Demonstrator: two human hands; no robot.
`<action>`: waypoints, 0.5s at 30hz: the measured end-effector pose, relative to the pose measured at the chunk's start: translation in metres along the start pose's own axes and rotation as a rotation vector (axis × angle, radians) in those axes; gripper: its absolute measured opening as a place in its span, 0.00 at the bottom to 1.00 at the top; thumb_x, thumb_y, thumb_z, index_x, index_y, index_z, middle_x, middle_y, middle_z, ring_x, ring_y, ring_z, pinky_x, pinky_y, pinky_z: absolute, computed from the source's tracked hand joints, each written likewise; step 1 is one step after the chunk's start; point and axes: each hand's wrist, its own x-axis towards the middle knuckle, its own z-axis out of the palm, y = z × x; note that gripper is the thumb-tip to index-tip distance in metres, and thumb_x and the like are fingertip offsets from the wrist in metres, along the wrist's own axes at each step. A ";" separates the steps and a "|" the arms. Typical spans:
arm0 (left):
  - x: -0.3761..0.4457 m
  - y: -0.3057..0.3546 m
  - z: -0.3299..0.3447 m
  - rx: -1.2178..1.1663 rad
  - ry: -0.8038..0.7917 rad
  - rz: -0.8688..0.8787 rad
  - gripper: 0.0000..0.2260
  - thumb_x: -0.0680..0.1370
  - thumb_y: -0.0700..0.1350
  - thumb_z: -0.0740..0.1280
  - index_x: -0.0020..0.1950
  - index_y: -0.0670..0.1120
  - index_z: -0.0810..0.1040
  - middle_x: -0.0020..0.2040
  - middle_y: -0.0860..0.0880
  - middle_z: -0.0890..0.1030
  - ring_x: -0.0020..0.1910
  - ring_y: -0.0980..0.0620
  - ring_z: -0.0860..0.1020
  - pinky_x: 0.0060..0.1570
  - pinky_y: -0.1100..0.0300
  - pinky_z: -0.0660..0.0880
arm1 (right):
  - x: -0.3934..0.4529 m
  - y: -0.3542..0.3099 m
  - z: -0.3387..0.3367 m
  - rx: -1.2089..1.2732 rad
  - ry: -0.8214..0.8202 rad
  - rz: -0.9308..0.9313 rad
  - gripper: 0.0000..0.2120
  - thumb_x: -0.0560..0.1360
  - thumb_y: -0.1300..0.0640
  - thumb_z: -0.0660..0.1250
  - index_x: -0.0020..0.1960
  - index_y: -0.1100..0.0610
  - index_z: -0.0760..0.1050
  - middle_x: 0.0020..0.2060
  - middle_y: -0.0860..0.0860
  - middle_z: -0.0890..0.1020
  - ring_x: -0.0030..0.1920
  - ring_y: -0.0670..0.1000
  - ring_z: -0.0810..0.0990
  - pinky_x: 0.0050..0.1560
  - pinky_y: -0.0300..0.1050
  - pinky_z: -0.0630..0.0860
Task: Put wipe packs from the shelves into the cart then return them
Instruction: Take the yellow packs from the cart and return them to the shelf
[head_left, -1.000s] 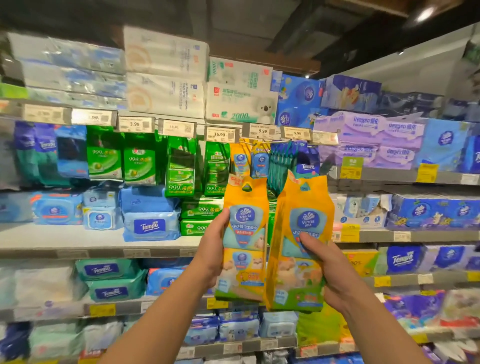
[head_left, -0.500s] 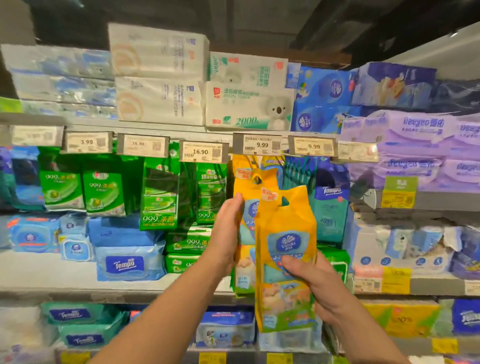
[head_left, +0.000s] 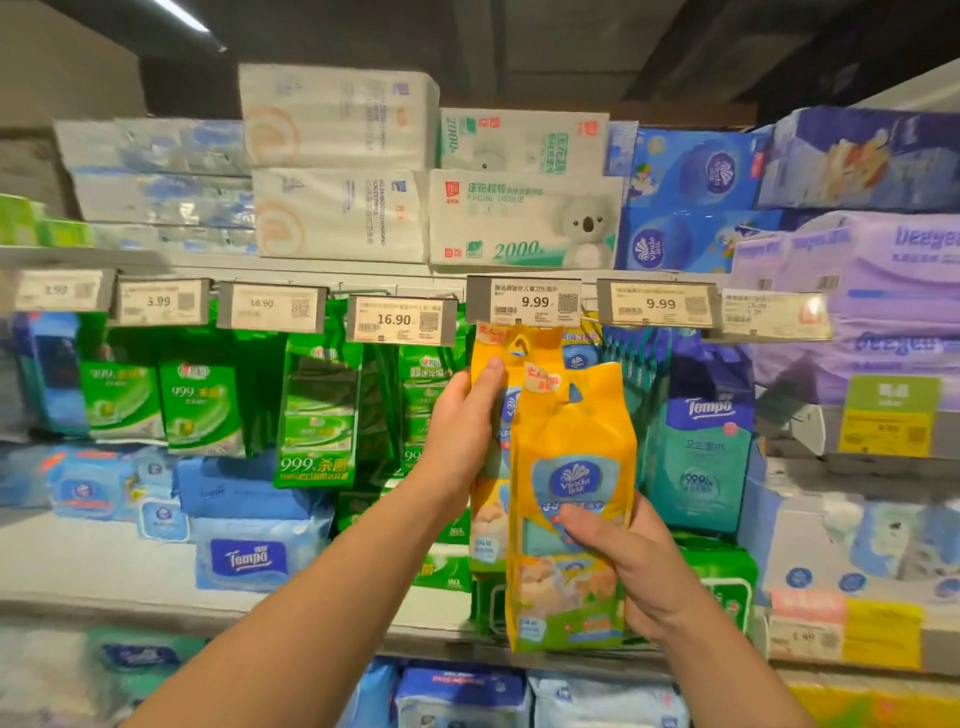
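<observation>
- Left hand: fingers clasp the rear yellow plastic wipe pack near its top, just under the 9.99 price tag.
- Right hand: fingers grasp the front yellow plastic wipe pack low down.
- Step, judged: returning packs; next, catch the rear pack's hang-hole on its peg.

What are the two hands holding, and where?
Left hand grips the rear yellow pack near its top; right hand grips the front yellow pack low down.
</observation>
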 end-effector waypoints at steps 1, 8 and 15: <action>0.003 0.000 0.000 0.005 0.008 -0.002 0.14 0.79 0.58 0.65 0.55 0.48 0.79 0.50 0.49 0.87 0.51 0.48 0.85 0.56 0.48 0.80 | 0.003 0.001 -0.001 0.008 -0.001 0.001 0.38 0.50 0.50 0.87 0.57 0.59 0.81 0.55 0.65 0.83 0.55 0.67 0.83 0.58 0.69 0.77; 0.016 -0.005 0.002 0.043 -0.006 -0.010 0.19 0.81 0.58 0.63 0.57 0.44 0.80 0.44 0.49 0.87 0.43 0.51 0.86 0.37 0.61 0.79 | 0.017 0.002 -0.008 0.001 0.002 0.006 0.47 0.47 0.48 0.88 0.62 0.62 0.78 0.54 0.64 0.84 0.54 0.66 0.83 0.59 0.69 0.76; 0.032 -0.014 0.003 0.075 -0.014 -0.013 0.20 0.81 0.59 0.62 0.61 0.45 0.80 0.49 0.46 0.87 0.48 0.48 0.86 0.41 0.59 0.80 | 0.028 0.007 -0.017 0.031 -0.036 0.011 0.38 0.48 0.49 0.88 0.55 0.58 0.82 0.54 0.64 0.84 0.52 0.66 0.84 0.56 0.67 0.78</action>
